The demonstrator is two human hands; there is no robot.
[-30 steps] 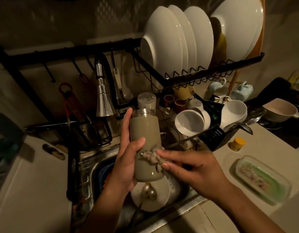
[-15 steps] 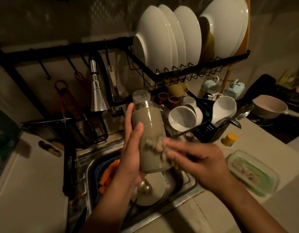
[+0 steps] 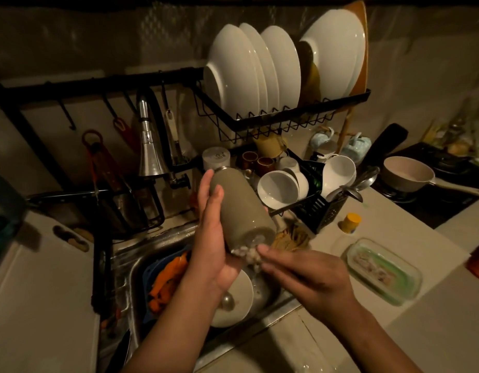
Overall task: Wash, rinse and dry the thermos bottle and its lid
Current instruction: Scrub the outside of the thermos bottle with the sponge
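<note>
Above the sink I hold the grey-green thermos bottle (image 3: 242, 211) in my left hand (image 3: 210, 240), fingers wrapped round its left side. The bottle is tilted, its open metal neck pointing up and away, its base toward me. My right hand (image 3: 300, 273) presses a soapy sponge (image 3: 247, 254) against the bottle's base. A white cylindrical lid (image 3: 216, 158) stands on the ledge just behind the bottle's neck.
The sink (image 3: 130, 265) holds a white plate (image 3: 238, 300), a spoon and orange scraps in a blue strainer (image 3: 165, 281). The faucet (image 3: 149, 146) hangs at left. A dish rack (image 3: 286, 114) with white plates is above; bowls and cups sit at right. A yellow-capped jar (image 3: 350, 223) and glass container (image 3: 383, 270) lie on the counter.
The bottle has tipped from upright to slanted, neck away from me. My right hand with the sponge has slid from the bottle's side down to its base.
</note>
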